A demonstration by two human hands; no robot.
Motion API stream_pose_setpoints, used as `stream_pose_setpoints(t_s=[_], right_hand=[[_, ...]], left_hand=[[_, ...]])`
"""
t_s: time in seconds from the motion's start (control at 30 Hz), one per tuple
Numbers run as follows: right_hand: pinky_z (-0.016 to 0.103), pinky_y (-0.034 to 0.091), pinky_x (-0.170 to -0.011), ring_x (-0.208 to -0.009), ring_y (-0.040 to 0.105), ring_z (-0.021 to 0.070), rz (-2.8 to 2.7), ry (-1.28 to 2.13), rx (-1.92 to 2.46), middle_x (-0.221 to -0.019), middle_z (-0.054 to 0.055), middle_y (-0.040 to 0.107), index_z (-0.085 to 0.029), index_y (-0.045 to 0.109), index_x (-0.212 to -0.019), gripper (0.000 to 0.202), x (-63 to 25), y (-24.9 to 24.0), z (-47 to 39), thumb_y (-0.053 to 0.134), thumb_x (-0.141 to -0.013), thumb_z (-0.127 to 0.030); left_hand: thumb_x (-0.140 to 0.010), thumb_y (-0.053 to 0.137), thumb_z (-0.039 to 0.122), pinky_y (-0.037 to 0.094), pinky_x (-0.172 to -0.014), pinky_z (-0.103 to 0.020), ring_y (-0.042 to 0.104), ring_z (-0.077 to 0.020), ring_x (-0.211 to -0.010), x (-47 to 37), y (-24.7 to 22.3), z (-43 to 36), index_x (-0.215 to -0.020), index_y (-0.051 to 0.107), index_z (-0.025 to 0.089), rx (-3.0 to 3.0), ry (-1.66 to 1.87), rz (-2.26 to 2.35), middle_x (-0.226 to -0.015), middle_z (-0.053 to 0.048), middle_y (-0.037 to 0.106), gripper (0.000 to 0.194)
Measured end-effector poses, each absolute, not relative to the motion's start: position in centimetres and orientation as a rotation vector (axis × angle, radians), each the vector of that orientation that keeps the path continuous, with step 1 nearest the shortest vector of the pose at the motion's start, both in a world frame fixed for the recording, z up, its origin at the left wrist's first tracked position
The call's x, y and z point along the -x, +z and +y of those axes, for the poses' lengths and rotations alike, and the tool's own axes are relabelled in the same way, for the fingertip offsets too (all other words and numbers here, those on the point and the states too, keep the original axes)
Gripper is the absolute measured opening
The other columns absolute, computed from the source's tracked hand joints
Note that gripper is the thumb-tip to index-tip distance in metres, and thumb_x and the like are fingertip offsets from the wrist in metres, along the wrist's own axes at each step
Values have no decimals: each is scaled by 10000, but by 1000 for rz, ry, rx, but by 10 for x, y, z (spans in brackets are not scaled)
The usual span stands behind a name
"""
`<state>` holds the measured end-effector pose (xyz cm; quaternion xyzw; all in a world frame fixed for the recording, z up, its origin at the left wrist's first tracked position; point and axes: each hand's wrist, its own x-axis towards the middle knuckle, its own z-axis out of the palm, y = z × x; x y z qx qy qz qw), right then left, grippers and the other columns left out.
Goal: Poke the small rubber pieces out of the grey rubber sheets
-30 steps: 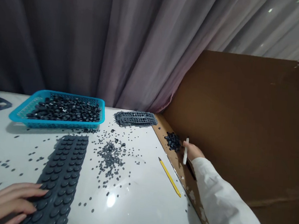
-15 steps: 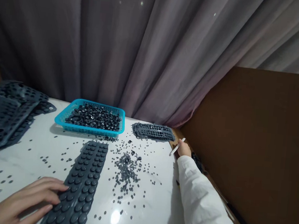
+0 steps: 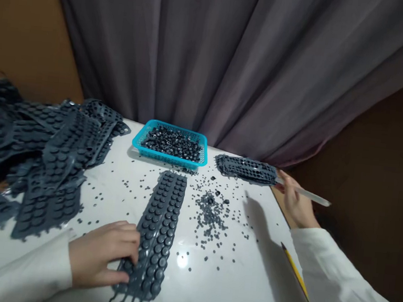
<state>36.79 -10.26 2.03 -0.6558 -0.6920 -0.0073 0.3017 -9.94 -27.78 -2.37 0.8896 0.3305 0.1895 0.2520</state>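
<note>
My left hand (image 3: 106, 254) is at the near left edge of a dark grey studded rubber strip (image 3: 160, 223) lying flat on the white table. Its fingers are curled over the edge and the thumb presses on the near corner. At the far right, my right hand (image 3: 298, 204) grips a slim, flat whitish stick (image 3: 314, 196), which points right and slightly toward me. The fingertips are partly hidden. Just left of that hand lies a stack of perforated dark strips (image 3: 246, 169).
A blue basket (image 3: 170, 158) at the back holds many small black parts. Small dark discs (image 3: 211, 214) are scattered across the table. A heap of studded sheets (image 3: 61, 150) fills the left side. A yellow pencil (image 3: 295, 269) lies by my right sleeve. A curtain (image 3: 197, 49) hangs behind.
The view has swung left, showing more of the heap and the strip's near end. The stick in my right hand has turned from slanting across the table to pointing right. My left fingers have curled more.
</note>
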Motion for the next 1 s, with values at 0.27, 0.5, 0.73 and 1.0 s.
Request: stream_pose_setpoints(t_s=[0.27,0.5,0.73,1.0], right_hand=[[319,530,-660,-731,635,175,-1903,1140,1060,-805,54,687,-212,703,-877,158,-169,-3,-259,570,-845,-291],[246,495,-626,-701,624,147,-1906,1065,994,-752,51,654,-169,602,-709,73,-159,-24,-322,623,-778,-172],[311,505,-827,-958,619,184,-2162,888,736,-1037,124,659,-179,574,-845,62,-165,-42,-324,584,-810,-129],[304,497,-917,-1080,576,168,-2365,588,644,-1116,119,643,-161,568,-880,32,-166,-48,-330,540,-865,-155]], left_hand=[[-767,599,203,373,-698,-295,507,-173,-774,88,-22,-301,-822,573,206,-2488,514,963,-804,-14,592,61],[-737,657,278,396,-853,-343,518,-206,-937,68,-30,-355,-977,576,215,-2599,512,1021,-1017,-19,626,261],[-783,580,265,361,-969,-400,499,-235,-1063,64,-42,-363,-1148,532,177,-2655,574,1021,-1153,-57,603,378],[-851,461,208,351,-980,-384,476,-218,-1128,66,-48,-368,-1220,497,157,-2793,541,984,-1257,-53,558,375]])
